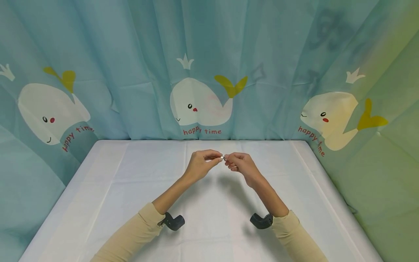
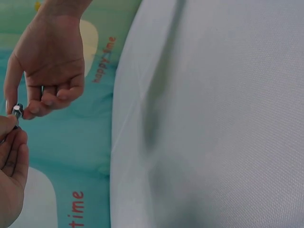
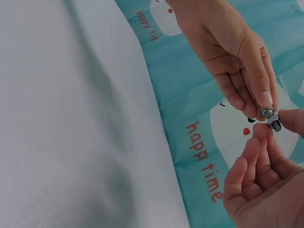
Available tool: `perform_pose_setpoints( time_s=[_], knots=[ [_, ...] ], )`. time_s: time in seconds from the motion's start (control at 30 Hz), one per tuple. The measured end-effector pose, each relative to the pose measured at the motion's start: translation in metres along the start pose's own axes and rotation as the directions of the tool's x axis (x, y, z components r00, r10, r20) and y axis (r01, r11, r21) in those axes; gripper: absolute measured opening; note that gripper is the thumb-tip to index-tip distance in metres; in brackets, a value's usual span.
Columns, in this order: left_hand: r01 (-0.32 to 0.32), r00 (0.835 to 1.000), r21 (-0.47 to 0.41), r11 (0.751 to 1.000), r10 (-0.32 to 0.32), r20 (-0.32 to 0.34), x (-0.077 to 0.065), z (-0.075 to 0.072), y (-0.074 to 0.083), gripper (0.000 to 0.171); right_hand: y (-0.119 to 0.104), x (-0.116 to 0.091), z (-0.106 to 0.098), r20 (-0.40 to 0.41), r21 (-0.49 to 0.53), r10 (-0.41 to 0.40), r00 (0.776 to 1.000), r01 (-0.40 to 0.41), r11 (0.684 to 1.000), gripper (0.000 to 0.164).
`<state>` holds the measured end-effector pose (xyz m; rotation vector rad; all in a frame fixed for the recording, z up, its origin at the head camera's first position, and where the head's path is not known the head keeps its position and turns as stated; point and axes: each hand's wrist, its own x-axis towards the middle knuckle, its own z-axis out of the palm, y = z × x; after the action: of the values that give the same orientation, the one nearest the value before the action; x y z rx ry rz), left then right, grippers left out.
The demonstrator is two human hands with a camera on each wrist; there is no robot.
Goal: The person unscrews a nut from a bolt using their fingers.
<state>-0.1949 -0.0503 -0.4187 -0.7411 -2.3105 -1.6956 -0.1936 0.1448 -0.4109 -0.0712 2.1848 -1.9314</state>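
Note:
Both hands meet over the far part of the table, around a small silver bolt (image 3: pixel 269 113) with a hex nut (image 3: pixel 273 121) on its threaded end. My left hand (image 1: pixel 200 165) pinches the bolt's head end between thumb and fingers. From the other side, the thumb and forefinger of my right hand (image 1: pixel 244 164) pinch the nut, and its other fingers curl loosely below. In the left wrist view the metal piece shows at the left edge between the fingertips, partly covered by them. Hands and bolt are raised off the table, their shadows falling below.
A white cloth covers the table (image 1: pixel 140 193). Behind and at both sides hangs a blue-green curtain (image 1: pixel 144 98) printed with whales and "happy time". Dark curved wrist mounts (image 1: pixel 175 222) stick out inward from both beige sleeves (image 1: pixel 131 236).

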Motion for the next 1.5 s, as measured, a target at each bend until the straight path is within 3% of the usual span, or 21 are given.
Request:
perform_pose_setpoints(
  time_s=[0.37, 0.63, 1.0, 1.27, 1.5],
  knots=[
    [-0.019, 1.0, 0.016, 1.0, 0.019, 0.007, -0.0009, -0.0008, -0.0013, 0.011, 0.0021, -0.0006, -0.0035, 0.028, -0.008, -0.096, 0.995, 0.096, 0.995, 0.021],
    [-0.013, 1.0, 0.02, 1.0, 0.013, -0.007, -0.0013, -0.0007, -0.0003, 0.011, 0.0047, 0.0016, -0.0025, 0.046, 0.003, -0.127, 0.991, 0.127, 0.992, 0.028],
    [-0.01, 1.0, 0.008, 1.0, 0.01, 0.0, 0.0001, 0.0007, 0.0017, 0.01, 0.0016, 0.0003, -0.0029, 0.023, 0.009, -0.004, 1.0, 0.004, 1.0, 0.037],
    [-0.021, 1.0, 0.017, 1.0, 0.021, 0.003, -0.0006, 0.0001, 0.0032, 0.01, 0.0022, -0.0011, -0.0046, 0.024, 0.005, -0.084, 0.996, 0.084, 0.996, 0.023],
    [-0.018, 1.0, 0.028, 0.999, 0.018, 0.006, -0.0013, -0.0008, 0.0036, 0.011, 0.0024, -0.0013, -0.0047, 0.039, -0.003, -0.127, 0.991, 0.128, 0.992, 0.023]
  ],
)
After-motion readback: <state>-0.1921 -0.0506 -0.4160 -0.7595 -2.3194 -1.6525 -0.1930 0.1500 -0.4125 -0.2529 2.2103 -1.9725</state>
